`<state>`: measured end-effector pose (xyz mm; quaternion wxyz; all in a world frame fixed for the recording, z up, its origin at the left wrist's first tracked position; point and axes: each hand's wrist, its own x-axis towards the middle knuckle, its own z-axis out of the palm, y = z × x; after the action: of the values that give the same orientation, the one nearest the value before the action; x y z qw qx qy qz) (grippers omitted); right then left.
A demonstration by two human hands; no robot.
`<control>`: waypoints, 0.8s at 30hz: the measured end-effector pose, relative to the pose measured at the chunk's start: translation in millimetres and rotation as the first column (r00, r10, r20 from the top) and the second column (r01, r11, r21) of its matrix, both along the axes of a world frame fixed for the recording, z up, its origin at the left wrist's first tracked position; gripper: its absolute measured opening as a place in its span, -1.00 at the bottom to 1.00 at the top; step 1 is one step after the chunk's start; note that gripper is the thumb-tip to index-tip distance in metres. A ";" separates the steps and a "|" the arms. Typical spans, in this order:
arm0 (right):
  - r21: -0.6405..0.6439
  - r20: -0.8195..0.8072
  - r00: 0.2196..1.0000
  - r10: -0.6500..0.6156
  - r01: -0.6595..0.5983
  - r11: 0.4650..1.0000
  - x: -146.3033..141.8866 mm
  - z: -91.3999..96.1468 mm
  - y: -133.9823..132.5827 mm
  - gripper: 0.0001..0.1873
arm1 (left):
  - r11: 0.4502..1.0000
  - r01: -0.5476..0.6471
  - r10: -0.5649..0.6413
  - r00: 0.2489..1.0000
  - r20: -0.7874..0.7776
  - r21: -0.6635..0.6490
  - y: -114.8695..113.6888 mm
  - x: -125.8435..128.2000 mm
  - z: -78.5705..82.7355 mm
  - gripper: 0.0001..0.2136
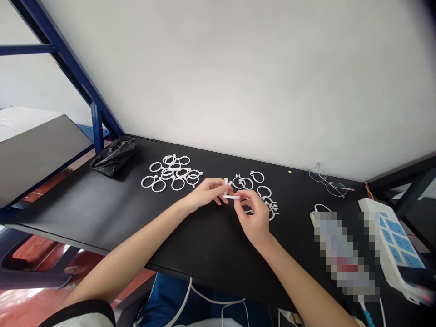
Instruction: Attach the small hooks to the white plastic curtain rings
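In front of me, over the middle of the black table [204, 236], my two hands meet at a white plastic curtain ring [231, 197], seen edge-on. My left hand [211, 190] pinches it from the left, its fingers also at a small upright white part [225, 182]. Thumb and fingertips of my right hand [252, 210] grip its right end. How the two white pieces join is hidden by the fingers. Several loose white rings [158, 184] with small knobs lie left of my hands. More white rings [263, 192] lie behind and beside my right hand, partly covered by it.
A crumpled black plastic bag [115, 156] lies at the far left. On the right are eyeglasses [335, 187], a blurred-out phone-like object [342, 254] with a cable, and a white power strip [391, 245]. A wall [245, 81] rises behind the table; a blue frame [76, 79] stands left.
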<state>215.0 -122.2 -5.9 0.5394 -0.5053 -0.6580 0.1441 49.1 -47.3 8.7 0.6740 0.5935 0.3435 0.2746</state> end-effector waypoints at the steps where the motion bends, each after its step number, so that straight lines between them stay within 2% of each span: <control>1: 0.007 -0.005 1.000 0.004 -0.004 1.000 -0.1 0.1 0.1 -0.86 | 1.000 -0.011 0.011 1.000 -0.003 -0.008 -0.2 0.0 1.0 -0.60; 5: 0.031 -0.002 1.000 0.026 -0.026 0.999 0.4 1.6 -0.7 -0.89 | 1.000 -0.013 0.013 1.000 -0.008 -0.012 0.2 0.1 1.0 -0.59; 11: 0.098 -0.004 0.993 0.117 -0.116 0.988 0.6 3.8 -3.9 -0.83 | 0.997 0.072 -0.073 0.997 0.030 0.027 -0.6 4.1 -7.6 -0.61; 17: 0.107 -0.001 0.989 0.147 -0.146 0.983 -1.2 4.6 -3.1 -0.80 | 0.977 0.159 -0.147 0.985 -0.091 0.145 -3.7 5.0 -7.3 -0.63; 20: 0.116 0.006 0.989 0.147 -0.147 0.982 -0.8 3.7 -2.4 -0.80 | 0.973 0.170 -0.150 0.980 -0.129 0.157 -4.3 3.9 -5.9 -0.62; 24: 0.108 -0.003 0.989 0.145 -0.144 0.984 0.1 1.5 -2.5 -0.79 | 0.977 0.176 -0.170 0.984 -0.056 0.122 -4.8 4.3 -7.2 -0.59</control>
<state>215.0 -124.7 -4.4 0.5575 -0.4257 -0.6967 0.1503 53.4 -52.2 1.5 0.6485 0.6688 0.2877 0.2224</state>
